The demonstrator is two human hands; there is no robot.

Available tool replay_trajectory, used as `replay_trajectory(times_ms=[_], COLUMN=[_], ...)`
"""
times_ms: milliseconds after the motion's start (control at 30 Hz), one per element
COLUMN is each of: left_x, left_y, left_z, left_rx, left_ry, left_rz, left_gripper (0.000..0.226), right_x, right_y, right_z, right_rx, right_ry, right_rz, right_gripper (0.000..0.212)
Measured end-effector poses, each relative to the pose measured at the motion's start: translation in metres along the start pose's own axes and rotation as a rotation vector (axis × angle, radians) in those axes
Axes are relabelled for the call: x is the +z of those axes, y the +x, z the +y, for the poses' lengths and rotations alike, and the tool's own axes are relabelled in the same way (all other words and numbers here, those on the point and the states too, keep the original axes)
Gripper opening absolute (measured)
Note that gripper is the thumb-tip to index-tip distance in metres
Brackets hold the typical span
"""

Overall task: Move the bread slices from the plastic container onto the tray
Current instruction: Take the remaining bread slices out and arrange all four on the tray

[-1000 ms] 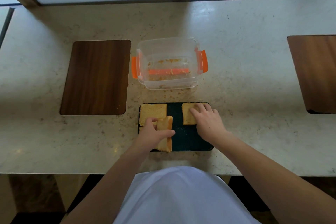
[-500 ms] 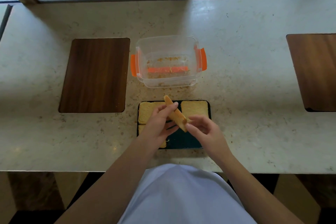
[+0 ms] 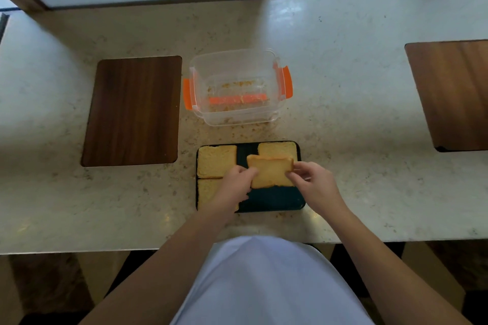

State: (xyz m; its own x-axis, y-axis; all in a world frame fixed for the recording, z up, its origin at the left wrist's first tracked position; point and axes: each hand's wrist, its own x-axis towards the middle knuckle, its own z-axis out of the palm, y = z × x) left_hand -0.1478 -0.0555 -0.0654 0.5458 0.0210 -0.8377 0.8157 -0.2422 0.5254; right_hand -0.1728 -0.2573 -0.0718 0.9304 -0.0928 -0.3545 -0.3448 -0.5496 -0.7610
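A dark tray point(image 3: 277, 202) lies on the counter just in front of me. One bread slice point(image 3: 216, 160) lies flat at its far left, another point(image 3: 277, 149) at its far right, and a third point(image 3: 207, 191) at the near left, partly under my left wrist. Both hands hold a further slice point(image 3: 270, 174) above the tray's right half, my left hand point(image 3: 233, 183) pinching its left edge and my right hand point(image 3: 313, 183) its right edge. The clear plastic container point(image 3: 198, 105) with orange clips stands behind the tray, holding only crumbs.
A dark wooden board point(image 3: 132, 111) lies left of the container and another point(image 3: 451, 95) at the far right. Crumbs are scattered between container and tray. The counter's front edge runs close below the tray, and a window frame lines the back.
My left hand lifted a slice from the tray's left side, my right hand left the far-right slice and joined it; the slice now lies nearly flat between both hands over the right half.
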Motion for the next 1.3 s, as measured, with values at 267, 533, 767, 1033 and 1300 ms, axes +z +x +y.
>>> replay_trajectory(times_ms=[267, 533, 767, 1033, 1300], left_x=[0.017, 0.02, 0.019, 0.027, 0.026], left_y=[-0.003, -0.002, 0.001, -0.001, 0.007], left_z=[-0.022, -0.027, -0.026, -0.02, -0.024], left_rx=[0.049, 0.048, 0.109, 0.225, 0.274], left_ry=[0.278, 0.331, 0.331, 0.393, 0.485], left_rz=[-0.07, -0.07, -0.007, -0.005, -0.009], left_gripper=[0.016, 0.015, 0.043, 0.065, 0.065], right_x=[0.007, 0.01, 0.013, 0.015, 0.016], right_y=[-0.004, -0.014, -0.013, -0.014, -0.011], right_z=[0.023, 0.033, 0.023, 0.015, 0.009], right_rx=[0.156, 0.167, 0.13, 0.06, 0.063], right_ry=[-0.155, -0.294, -0.403, -0.519, -0.595], right_rz=[-0.024, -0.051, -0.05, -0.125, -0.177], right_gripper=[0.032, 0.03, 0.04, 0.028, 0.015])
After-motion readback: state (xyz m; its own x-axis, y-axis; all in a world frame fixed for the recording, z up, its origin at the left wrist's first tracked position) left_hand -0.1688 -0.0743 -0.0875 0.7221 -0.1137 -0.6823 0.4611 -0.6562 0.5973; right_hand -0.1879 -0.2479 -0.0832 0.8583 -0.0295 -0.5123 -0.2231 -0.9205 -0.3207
